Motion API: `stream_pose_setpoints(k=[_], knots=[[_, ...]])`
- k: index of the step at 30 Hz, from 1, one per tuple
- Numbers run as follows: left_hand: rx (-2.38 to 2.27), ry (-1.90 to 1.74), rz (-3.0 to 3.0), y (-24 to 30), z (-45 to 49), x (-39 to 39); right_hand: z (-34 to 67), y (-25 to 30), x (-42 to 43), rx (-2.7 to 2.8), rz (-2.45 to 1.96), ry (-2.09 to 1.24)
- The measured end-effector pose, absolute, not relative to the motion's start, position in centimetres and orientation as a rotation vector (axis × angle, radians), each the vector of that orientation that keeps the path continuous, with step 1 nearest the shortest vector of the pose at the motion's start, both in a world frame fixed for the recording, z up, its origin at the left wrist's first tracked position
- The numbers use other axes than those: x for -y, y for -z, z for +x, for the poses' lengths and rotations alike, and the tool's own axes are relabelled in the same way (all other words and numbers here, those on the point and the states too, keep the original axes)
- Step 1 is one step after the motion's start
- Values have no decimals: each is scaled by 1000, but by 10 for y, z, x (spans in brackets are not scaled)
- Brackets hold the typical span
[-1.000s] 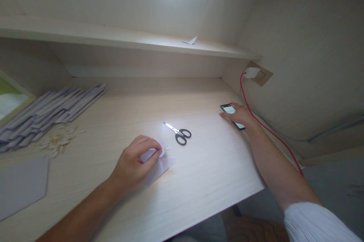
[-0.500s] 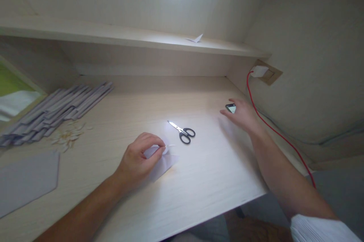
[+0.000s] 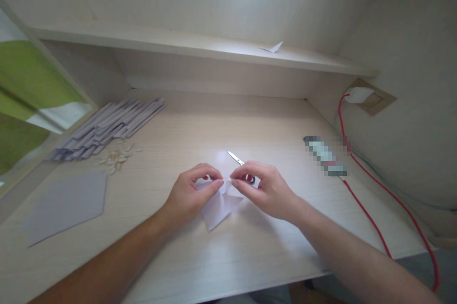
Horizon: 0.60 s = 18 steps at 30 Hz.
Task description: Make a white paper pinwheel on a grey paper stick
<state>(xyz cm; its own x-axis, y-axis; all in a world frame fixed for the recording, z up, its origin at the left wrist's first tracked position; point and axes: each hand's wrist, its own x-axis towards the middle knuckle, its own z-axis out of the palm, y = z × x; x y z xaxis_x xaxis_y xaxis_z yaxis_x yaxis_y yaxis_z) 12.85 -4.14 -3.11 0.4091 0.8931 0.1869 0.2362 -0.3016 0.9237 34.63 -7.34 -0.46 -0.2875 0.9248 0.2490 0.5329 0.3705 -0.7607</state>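
Note:
My left hand [image 3: 194,194] pinches a thin white strip [image 3: 227,179] between thumb and forefinger, just above a folded sheet of white paper [image 3: 221,208]. From the other side my right hand [image 3: 266,187] pinches the strip's other end, fingertips close to those of the left. The paper hangs or lies under both hands, one corner pointing toward me; how the strip joins it is hard to make out. Behind the right hand lie scissors [image 3: 235,157], blade showing and handles mostly covered by the fingers.
Folded paper strips [image 3: 107,127] are stacked at the left rear, beside a small pile of thin white pieces [image 3: 117,155]. Nearer is a flat paper stack [image 3: 71,204]. A pixelated phone [image 3: 324,156] with a red cable [image 3: 369,216] lies right. A paper scrap [image 3: 274,48] rests on the shelf.
My right hand has left the phone and come in to the middle, where it now pinches the strip opposite my left hand. The view has shifted, so things appear farther right.

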Motion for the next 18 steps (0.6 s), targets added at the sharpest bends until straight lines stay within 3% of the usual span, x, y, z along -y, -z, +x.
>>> stream_pose_setpoints(k=[18], knots=[[-941, -830, 1545, 30, 131, 43, 346, 26, 80, 1733, -1261, -961]])
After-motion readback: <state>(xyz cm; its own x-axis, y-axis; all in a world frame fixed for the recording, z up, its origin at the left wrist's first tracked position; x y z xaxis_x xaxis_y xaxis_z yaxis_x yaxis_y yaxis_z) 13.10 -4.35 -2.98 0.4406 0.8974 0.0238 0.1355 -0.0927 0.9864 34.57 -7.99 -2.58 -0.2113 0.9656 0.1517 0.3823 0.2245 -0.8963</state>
